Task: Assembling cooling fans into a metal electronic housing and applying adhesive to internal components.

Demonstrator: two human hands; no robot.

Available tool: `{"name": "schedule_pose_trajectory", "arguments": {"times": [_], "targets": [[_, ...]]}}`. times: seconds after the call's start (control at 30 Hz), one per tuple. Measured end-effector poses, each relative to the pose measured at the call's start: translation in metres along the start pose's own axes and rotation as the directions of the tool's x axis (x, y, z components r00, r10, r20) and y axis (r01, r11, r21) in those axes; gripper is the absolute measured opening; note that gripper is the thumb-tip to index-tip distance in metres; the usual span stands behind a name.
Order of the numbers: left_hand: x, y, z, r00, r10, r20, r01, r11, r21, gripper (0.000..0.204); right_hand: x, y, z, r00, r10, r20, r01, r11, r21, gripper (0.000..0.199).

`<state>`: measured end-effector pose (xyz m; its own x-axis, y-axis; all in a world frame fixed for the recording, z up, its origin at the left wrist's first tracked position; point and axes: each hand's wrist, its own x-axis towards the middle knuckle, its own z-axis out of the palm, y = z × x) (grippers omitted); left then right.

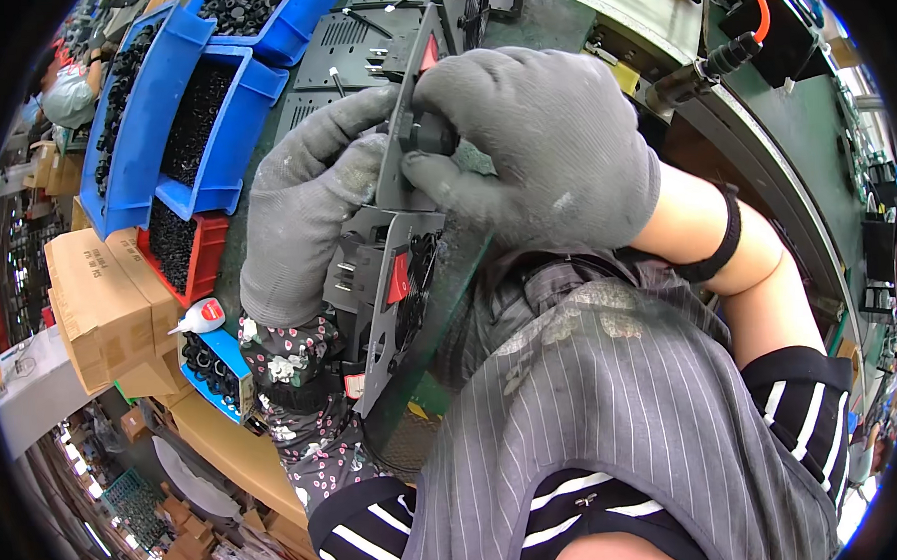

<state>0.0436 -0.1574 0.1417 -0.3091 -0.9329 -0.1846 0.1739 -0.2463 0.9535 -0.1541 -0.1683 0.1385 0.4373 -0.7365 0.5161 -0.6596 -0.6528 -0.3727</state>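
Both my hands wear grey knit gloves. My left hand (300,211) is closed on the edge of a dark metal panel (396,167), which stands upright on its edge. On the panel's other side, my right hand (553,140) has its thumb and fingers around a black round part (434,135) against the panel face. A red piece (429,53) shows near the panel's upper end. Below my hands is a similar panel with a red rocker switch (398,277) and metal prongs on its back. The right fingertips are partly hidden and slightly blurred.
Blue bins (212,140) of small black parts stand at the left, with a red bin (182,252) below them. Nearby are a white squeeze bottle (202,316) and cardboard boxes (114,305). More dark panels (343,44) lie ahead. At right hangs a power screwdriver (705,69) with an orange hose.
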Motion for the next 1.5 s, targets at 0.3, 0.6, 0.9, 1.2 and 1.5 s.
{"name": "schedule_pose_trajectory", "arguments": {"times": [0.3, 0.6, 0.9, 1.2, 1.5], "targets": [[0.002, 0.001, 0.001, 1.000, -0.017, -0.011, 0.017, 0.999, -0.039, 0.033, 0.007, 0.001, -0.003, 0.986, -0.123, 0.111, 0.140, 0.978, -0.156, 0.029], [0.002, 0.002, 0.002, 0.998, 0.040, -0.044, -0.038, 0.999, 0.032, 0.031, 0.005, 0.001, 0.015, 0.997, 0.024, -0.074, -0.013, 0.989, 0.150, 0.024], [0.005, 0.020, 0.003, 0.996, -0.076, 0.050, 0.067, 0.985, 0.159, 0.036, -0.007, -0.003, 0.031, 0.949, 0.281, -0.141, -0.210, 0.901, 0.379, 0.037], [0.005, 0.022, 0.009, 0.999, -0.049, 0.007, 0.045, 0.954, 0.297, 0.036, -0.014, -0.008, 0.026, 0.919, 0.393, 0.005, -0.337, 0.780, 0.528, 0.045], [-0.005, 0.007, 0.005, 0.997, 0.047, -0.053, -0.041, 0.993, 0.113, 0.036, -0.006, -0.005, 0.010, 0.956, 0.267, 0.120, -0.293, 0.889, 0.353, 0.044]]}}
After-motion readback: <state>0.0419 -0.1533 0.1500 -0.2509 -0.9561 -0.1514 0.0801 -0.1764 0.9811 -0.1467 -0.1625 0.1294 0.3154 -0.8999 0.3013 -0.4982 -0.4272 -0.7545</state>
